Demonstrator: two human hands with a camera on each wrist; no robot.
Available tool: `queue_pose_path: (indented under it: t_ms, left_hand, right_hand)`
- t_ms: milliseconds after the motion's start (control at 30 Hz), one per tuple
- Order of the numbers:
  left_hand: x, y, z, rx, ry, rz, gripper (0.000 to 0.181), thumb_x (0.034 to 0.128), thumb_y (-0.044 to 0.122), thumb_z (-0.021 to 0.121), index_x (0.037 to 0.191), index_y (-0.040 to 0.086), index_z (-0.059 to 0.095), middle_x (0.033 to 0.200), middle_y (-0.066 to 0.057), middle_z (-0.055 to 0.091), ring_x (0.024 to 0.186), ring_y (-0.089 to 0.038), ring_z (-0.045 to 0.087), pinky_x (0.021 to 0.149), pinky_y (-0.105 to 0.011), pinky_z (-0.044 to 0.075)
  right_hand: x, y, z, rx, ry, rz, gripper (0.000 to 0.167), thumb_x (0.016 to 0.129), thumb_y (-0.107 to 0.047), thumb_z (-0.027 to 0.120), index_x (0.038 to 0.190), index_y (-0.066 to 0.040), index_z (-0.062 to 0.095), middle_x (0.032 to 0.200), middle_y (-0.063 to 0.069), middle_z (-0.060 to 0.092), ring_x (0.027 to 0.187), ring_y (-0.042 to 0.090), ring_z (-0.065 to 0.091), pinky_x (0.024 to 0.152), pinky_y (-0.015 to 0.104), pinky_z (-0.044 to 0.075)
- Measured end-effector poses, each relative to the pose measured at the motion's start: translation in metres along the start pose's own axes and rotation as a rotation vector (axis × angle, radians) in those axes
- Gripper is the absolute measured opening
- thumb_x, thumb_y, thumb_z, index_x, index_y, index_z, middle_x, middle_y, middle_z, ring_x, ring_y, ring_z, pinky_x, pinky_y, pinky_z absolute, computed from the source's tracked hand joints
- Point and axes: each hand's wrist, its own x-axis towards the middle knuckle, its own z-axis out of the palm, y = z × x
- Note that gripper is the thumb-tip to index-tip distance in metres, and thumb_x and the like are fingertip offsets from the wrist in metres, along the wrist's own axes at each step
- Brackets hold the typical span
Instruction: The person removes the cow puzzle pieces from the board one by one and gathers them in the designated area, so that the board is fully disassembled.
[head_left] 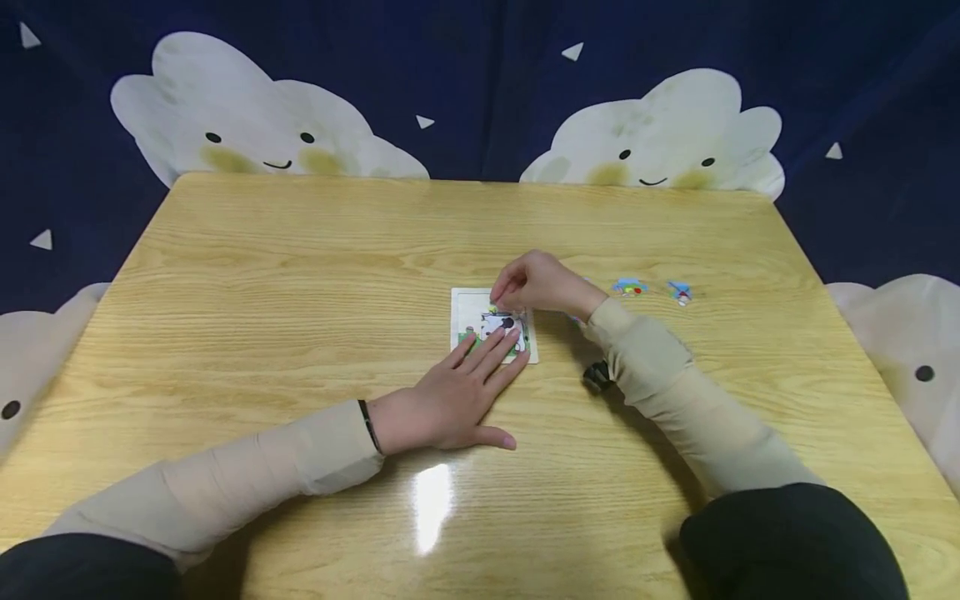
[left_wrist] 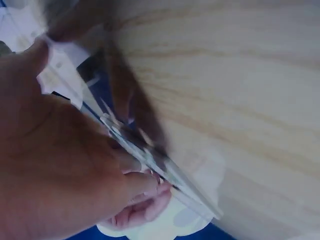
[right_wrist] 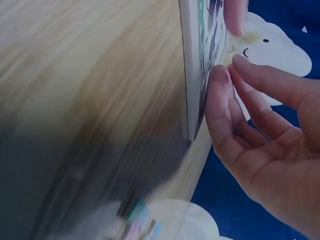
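Note:
A small square jigsaw puzzle (head_left: 465, 304) with a pale border and a black, white and green picture lies on the table. My left hand (head_left: 461, 404) rests with spread, straight fingers on its lower part, thumb out on the wood. Bent over the puzzle's upper edge is my right hand (head_left: 536, 283), its fingertips at the board. In the right wrist view the thumb and index finger of this hand (right_wrist: 265, 120) come close together beside the tray (right_wrist: 191, 75); whether a piece sits between them is hidden. The puzzle (left_wrist: 165, 170) appears edge-on in the left wrist view.
Loose jigsaw pieces lie right of the puzzle, among them a blue one with red (head_left: 628, 287) and another blue one (head_left: 681, 292); others are partly behind the right wrist. The wooden table (head_left: 300, 250) ends at a dark blue curtain (head_left: 480, 83) with clouds.

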Motion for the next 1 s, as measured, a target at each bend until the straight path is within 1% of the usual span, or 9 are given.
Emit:
queue_pose_path:
  t_ms: [67,200,367,433,533,633,733,1000]
  left_hand:
    - [0.005,0.002,0.000,-0.030,0.005,0.008,0.099,0.0914,0.071,0.042,0.158,0.009,0.003,0.163,-0.015,-0.009,0.149,-0.028,-0.011,0.119,-0.046,0.000]
    - [0.014,0.005,0.001,-0.052,-0.006,0.001,0.098,0.0921,0.071,0.040,0.158,0.009,0.002,0.163,-0.015,-0.010,0.148,-0.027,-0.012,0.119,-0.043,-0.001]
    - [0.016,0.006,0.000,-0.033,-0.020,-0.006,0.098,0.0922,0.070,0.041,0.158,0.008,0.003,0.163,-0.015,-0.009,0.148,-0.027,-0.011,0.119,-0.042,0.001]
    - [0.017,0.006,0.000,-0.025,-0.019,0.001,0.099,0.0921,0.070,0.041,0.158,0.008,0.003,0.163,-0.016,-0.008,0.149,-0.027,-0.010,0.119,-0.042,0.001]
    - [0.018,0.006,0.000,-0.023,-0.022,0.007,0.100,0.0913,0.071,0.042,0.158,0.008,0.003,0.163,-0.015,-0.008,0.149,-0.027,-0.010,0.119,-0.042,0.001]
    - [0.020,0.006,0.002,-0.014,-0.036,0.006,0.102,0.0905,0.073,0.041,0.158,0.009,0.000,0.162,-0.015,-0.012,0.148,-0.026,-0.013,0.119,-0.042,-0.001]
    - [0.021,0.006,0.004,-0.006,-0.048,-0.001,0.103,0.0896,0.075,0.039,0.158,0.010,-0.004,0.162,-0.014,-0.015,0.148,-0.026,-0.015,0.119,-0.042,-0.002]
    - [0.023,0.004,0.007,-0.002,-0.043,-0.001,0.104,0.0889,0.076,0.038,0.157,0.011,-0.006,0.161,-0.013,-0.018,0.147,-0.025,-0.017,0.118,-0.043,-0.002]
  right_hand:
    - [0.002,-0.002,0.002,-0.013,0.004,0.006,0.008,0.088,-0.002,0.070,0.094,-0.002,0.075,0.083,0.005,0.072,0.074,0.015,0.064,0.068,0.025,0.050]
    - [0.007,-0.006,0.004,-0.052,-0.001,0.001,0.007,0.086,-0.002,0.071,0.092,-0.002,0.076,0.080,0.004,0.072,0.071,0.013,0.063,0.066,0.024,0.048]
    - [0.010,-0.008,0.006,-0.068,-0.018,0.000,0.005,0.085,-0.002,0.072,0.089,-0.001,0.075,0.076,0.004,0.071,0.066,0.010,0.060,0.062,0.022,0.047]
    - [0.010,-0.009,0.005,-0.072,-0.021,0.002,0.005,0.085,-0.002,0.072,0.089,-0.001,0.075,0.075,0.004,0.070,0.065,0.010,0.059,0.062,0.022,0.046]
    - [0.009,-0.009,0.004,-0.091,-0.020,-0.002,0.003,0.085,-0.003,0.073,0.087,-0.002,0.075,0.075,0.004,0.070,0.066,0.011,0.060,0.063,0.023,0.046]
    - [0.006,-0.010,0.003,-0.100,-0.016,-0.003,0.003,0.085,-0.005,0.073,0.086,-0.003,0.075,0.076,0.003,0.070,0.068,0.013,0.061,0.066,0.025,0.048]
    - [0.004,-0.012,0.001,-0.074,-0.013,-0.003,0.004,0.085,-0.006,0.074,0.088,-0.002,0.075,0.078,0.004,0.070,0.070,0.015,0.062,0.067,0.026,0.049]
    - [-0.001,-0.012,-0.003,0.101,-0.026,0.016,0.006,0.084,0.004,0.072,0.090,0.001,0.072,0.081,0.009,0.071,0.074,0.019,0.065,0.071,0.031,0.053]
